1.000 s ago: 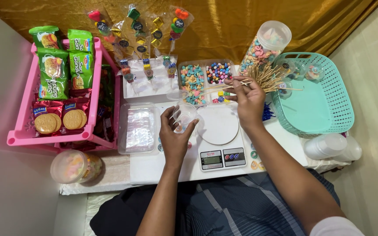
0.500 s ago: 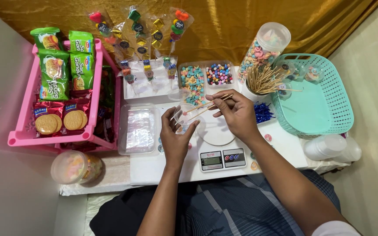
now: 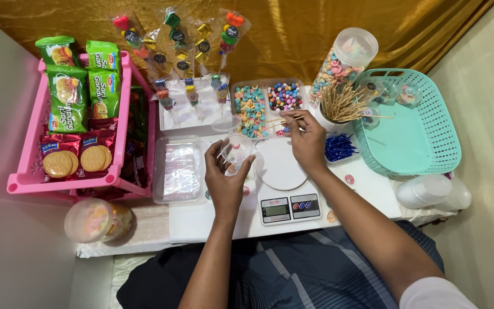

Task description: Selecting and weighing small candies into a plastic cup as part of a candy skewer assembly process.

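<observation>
Clear plastic cup in left hand, two wooden skewers in right hand

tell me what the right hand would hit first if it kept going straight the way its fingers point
The right hand, pinching wooden skewers, points up-left across the table. First in that line is probably the tray of pastel candies, though height above it is unclear.

A white surface carries a pink basket of biscuit packs at left, a clear lidded box, a white kitchen scale at centre, a compartment tray of candies, and a teal basket at right.
</observation>
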